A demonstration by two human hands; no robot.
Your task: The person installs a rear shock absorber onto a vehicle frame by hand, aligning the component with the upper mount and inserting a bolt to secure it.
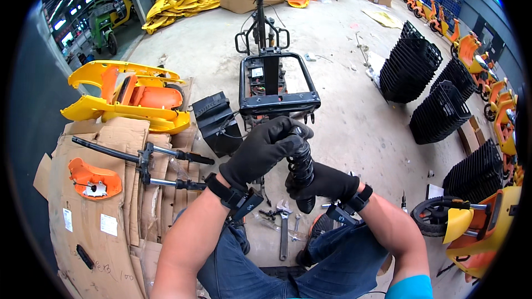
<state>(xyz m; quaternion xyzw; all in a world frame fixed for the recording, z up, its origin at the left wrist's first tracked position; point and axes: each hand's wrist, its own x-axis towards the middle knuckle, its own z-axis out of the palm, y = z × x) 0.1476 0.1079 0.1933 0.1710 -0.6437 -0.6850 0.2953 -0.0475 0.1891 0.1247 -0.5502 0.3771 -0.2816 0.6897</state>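
Shock absorber steadied between two gloved hands

The black coil-spring shock absorber [301,166] is held just on the near side of the black metal frame [280,105]. Its upper end is gripped by the left hand [259,152]; its lower part is wrapped by the right hand [326,181]. The lower grip is best kept firm, the axis steady, and fingertips clear of the coil gaps. Whether the upper end is joined to anything cannot be told; it is partly covered by glove. At the right, a yellow scooter body [507,221] is cut off.
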